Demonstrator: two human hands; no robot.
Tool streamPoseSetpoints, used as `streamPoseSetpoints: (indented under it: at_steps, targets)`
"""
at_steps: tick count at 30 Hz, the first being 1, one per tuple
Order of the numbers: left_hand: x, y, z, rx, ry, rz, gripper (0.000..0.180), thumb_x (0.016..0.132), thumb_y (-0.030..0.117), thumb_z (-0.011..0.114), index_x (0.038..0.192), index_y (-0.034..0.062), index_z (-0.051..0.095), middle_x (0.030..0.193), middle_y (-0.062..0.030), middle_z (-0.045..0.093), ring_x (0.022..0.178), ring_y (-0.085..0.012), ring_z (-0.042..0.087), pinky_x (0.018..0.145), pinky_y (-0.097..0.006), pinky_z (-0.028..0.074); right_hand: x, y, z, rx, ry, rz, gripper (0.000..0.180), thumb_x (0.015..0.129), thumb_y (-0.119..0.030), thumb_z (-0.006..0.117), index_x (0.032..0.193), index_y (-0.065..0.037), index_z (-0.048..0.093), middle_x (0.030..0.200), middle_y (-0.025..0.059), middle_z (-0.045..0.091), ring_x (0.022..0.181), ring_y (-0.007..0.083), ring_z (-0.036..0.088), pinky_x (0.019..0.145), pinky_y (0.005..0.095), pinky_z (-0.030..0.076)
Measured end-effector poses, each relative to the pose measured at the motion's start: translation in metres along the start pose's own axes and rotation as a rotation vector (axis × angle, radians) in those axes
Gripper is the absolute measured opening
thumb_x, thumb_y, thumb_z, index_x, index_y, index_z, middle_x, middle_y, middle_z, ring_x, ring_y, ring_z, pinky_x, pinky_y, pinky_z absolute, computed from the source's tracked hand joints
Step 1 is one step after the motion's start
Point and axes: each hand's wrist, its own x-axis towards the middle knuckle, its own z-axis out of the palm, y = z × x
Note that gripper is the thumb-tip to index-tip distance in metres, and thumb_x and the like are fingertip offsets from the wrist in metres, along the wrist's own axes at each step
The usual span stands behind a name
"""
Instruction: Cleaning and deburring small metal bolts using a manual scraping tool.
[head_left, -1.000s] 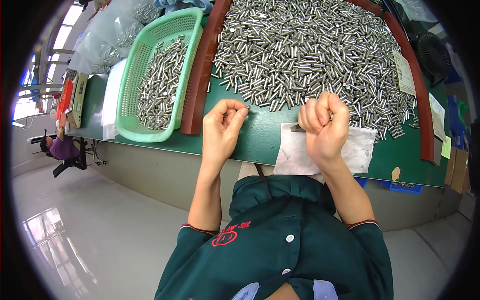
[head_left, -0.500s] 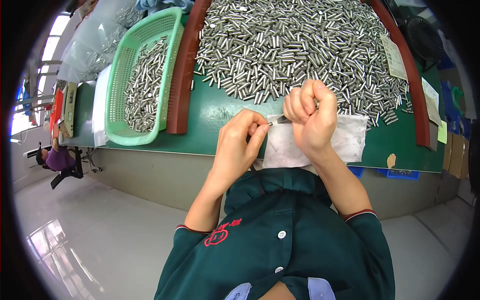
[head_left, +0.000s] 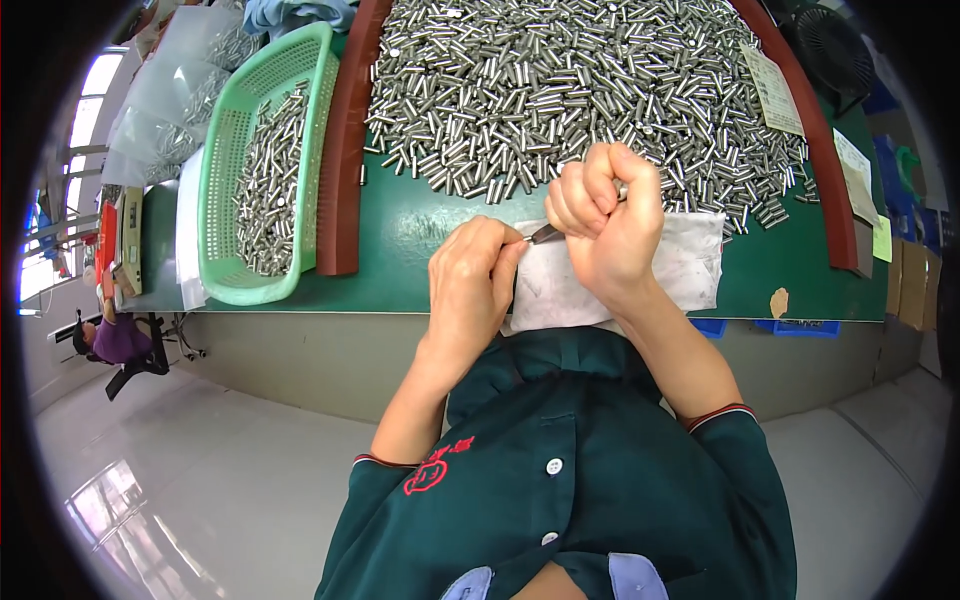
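My left hand [head_left: 466,275] is closed in a pinch, thumb against forefinger, on a small metal pin [head_left: 527,239] of which only the tip shows. Wrapped in a fist, my right hand [head_left: 610,225] grips a narrow dark blade-like tool [head_left: 546,234]; its tip meets the pin at my left fingertips. The tool's handle is mostly hidden in my fingers. Both hands hover over a stained white cloth [head_left: 690,262] at the bench's near edge. Just beyond them spreads a large heap of short shiny metal pins [head_left: 560,100].
Brown-red rails [head_left: 338,190] border the heap on both sides. A green plastic basket [head_left: 220,215] with more pins stands at left, beside bags of parts [head_left: 150,130]. A black fan [head_left: 828,55] and paper sheets [head_left: 772,90] are at right. Another person [head_left: 115,340] sits far left.
My left fingers have closed in around the pin and less of it shows. The tool tip now reaches the pin. The whole view has shifted slightly.
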Motion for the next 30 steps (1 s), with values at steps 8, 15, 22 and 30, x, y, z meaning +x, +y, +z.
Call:
streamPoseSetpoints:
  at_steps: [8,15,22,30]
  targets:
    - [-0.001,0.001,0.0,0.006,0.014,0.007,0.012,0.069,-0.001,0.06,0.068,0.0001,0.049,0.063,-0.0118,0.049,0.058,-0.0288,0.049,0.052,-0.036,0.038,0.0,0.001,-0.001,-0.002,-0.024,-0.003,0.037,0.086,-0.026,0.029,0.051,-0.012,0.028,0.04,-0.0027,0.024,0.037,0.0082,0.016,0.038,0.0247,0.016]
    - [-0.001,0.001,0.0,0.021,0.018,0.017,0.011,0.069,0.0,0.06,0.068,0.0004,0.049,0.063,-0.0117,0.049,0.058,-0.0288,0.049,0.052,-0.036,0.038,-0.001,0.001,0.001,-0.04,-0.03,-0.018,0.037,0.086,-0.026,0.03,0.051,-0.012,0.028,0.04,-0.0025,0.025,0.037,0.0081,0.017,0.038,0.0246,0.016]
    - [0.0,-0.001,0.002,0.006,0.017,0.026,0.011,0.069,0.0,0.06,0.068,0.0008,0.049,0.063,-0.012,0.049,0.059,-0.0292,0.049,0.053,-0.036,0.039,-0.002,0.004,0.002,-0.095,-0.048,-0.019,0.036,0.086,-0.025,0.03,0.053,-0.011,0.028,0.041,-0.002,0.024,0.039,0.0083,0.016,0.039,0.0247,0.016]
    - [-0.002,0.003,-0.01,-0.416,0.015,-0.244,0.005,0.077,0.001,0.055,0.078,0.0004,0.05,0.069,-0.0053,0.049,0.054,-0.0123,0.042,0.05,-0.024,0.036,0.0,-0.001,-0.003,0.081,-0.034,-0.092,0.034,0.085,-0.021,0.031,0.053,-0.009,0.029,0.041,-0.0003,0.026,0.038,0.0083,0.017,0.038,0.0245,0.017]
